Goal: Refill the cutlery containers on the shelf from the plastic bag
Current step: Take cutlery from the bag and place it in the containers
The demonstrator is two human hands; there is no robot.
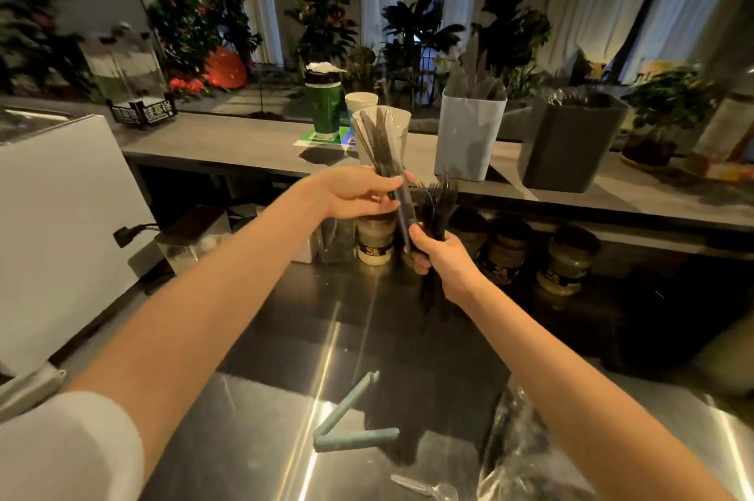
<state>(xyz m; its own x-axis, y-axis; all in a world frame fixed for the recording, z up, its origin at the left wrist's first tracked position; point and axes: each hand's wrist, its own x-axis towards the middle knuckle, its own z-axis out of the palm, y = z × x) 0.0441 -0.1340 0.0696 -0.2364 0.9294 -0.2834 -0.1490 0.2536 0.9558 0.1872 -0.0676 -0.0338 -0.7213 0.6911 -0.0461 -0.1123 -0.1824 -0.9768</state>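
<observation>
My left hand (359,194) grips a bundle of wrapped dark cutlery (381,141) that points up in front of the shelf. My right hand (442,260) grips a bunch of black forks (438,198), tines up, just right of that bundle. On the shelf (245,141) stand a white container (467,137) with wrapped cutlery sticking out and, to its right, a grey container (571,145) holding clear-wrapped pieces. The clear plastic bag (518,439) lies crumpled on the steel counter at the lower right.
A green bag clip (351,423) lies open on the steel counter (285,337), and a clear spoon (428,490) lies near the bottom edge. Paper cups (361,102) and a green cup (324,104) stand on the shelf. Lidded tubs (373,239) sit under it. A white box (61,223) is at left.
</observation>
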